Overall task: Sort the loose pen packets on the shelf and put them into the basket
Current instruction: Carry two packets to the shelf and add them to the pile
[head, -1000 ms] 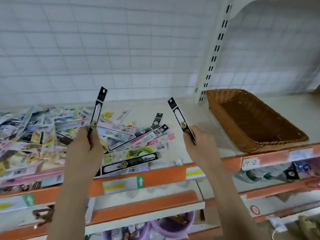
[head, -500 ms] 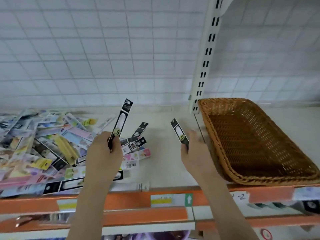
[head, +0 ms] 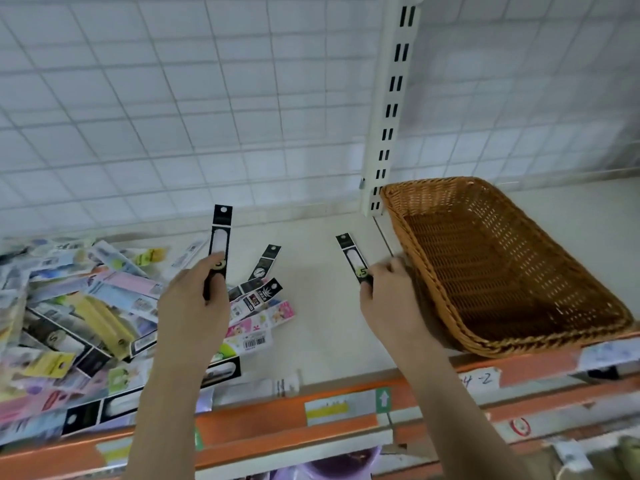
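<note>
On the shelf in the head view, the wicker basket (head: pixel 502 271) at the right looks empty, while the pile of loose pen packets (head: pixel 79 317) still covers the left side, so the sorting seems barely begun. The left hand (head: pixel 194 306) pinches one black packet (head: pixel 220 237) upright. The right hand (head: pixel 388 296), beside the basket's near wall, has its fingers closed on a second black packet (head: pixel 351 254).
</note>
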